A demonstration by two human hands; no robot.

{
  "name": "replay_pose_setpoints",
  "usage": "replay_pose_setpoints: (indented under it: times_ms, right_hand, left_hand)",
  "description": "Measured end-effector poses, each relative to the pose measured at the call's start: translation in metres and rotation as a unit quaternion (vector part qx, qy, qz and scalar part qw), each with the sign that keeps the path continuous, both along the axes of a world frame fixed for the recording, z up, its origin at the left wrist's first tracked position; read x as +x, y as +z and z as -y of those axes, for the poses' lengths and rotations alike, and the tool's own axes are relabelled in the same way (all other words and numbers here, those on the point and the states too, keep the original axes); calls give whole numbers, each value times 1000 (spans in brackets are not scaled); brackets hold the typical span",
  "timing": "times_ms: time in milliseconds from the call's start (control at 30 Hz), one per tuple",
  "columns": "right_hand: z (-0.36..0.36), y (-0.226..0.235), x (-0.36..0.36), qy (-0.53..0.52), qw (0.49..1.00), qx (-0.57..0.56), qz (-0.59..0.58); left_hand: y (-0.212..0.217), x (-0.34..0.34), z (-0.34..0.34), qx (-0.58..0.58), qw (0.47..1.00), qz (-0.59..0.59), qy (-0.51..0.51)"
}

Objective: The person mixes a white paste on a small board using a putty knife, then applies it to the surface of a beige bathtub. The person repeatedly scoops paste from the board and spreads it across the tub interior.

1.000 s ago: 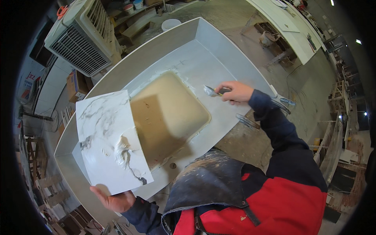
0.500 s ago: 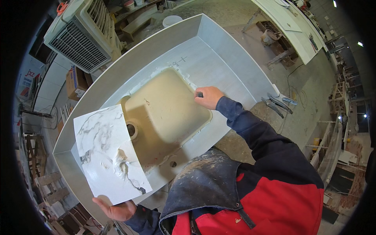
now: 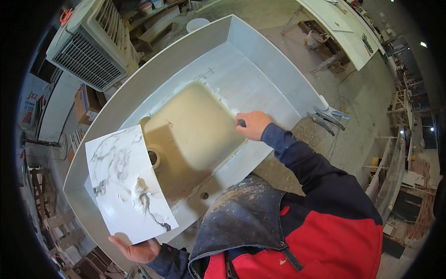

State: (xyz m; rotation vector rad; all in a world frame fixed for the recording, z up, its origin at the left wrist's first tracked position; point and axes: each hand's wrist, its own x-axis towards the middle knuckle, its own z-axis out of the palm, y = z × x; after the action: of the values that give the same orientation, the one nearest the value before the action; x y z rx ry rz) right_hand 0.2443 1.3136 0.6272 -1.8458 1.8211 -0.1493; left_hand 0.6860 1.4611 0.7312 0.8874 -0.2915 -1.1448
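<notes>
My left hand is closed on the near edge of a white marble-patterned tile, with its palm turned up under it. A lump of whitish paste sits on the tile. My right hand is closed around a small tool whose dark handle end shows; the rest of it is hidden. This hand is at the right edge of an upturned beige sink basin. White paste lines the seam round the basin, which sits inside a grey walled countertop shell. The tile overhangs the basin's left part, beside the round drain outlet.
Locking pliers are clamped at the shell's right corner. An air cooler stands beyond its far left side, above a cardboard box. At the far right is a white-topped table. A dusty apron covers my front.
My right hand has slid with the tool along the basin's right edge, nearer to me and slightly rightward. My left hand and the tile have barely moved.
</notes>
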Motion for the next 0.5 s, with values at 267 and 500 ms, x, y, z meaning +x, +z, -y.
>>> replay_pose_setpoints:
  times_ms: [267, 500]
  right_hand:
    - [-3, 15, -41, -125, 956, -13, 264]
    - [-22, 11, -12, -42, 999, 16, -6]
  left_hand:
    - [0, -1, -1, -4, 1000, -19, 3]
    - [3, 1, 2, -11, 1000, -6, -11]
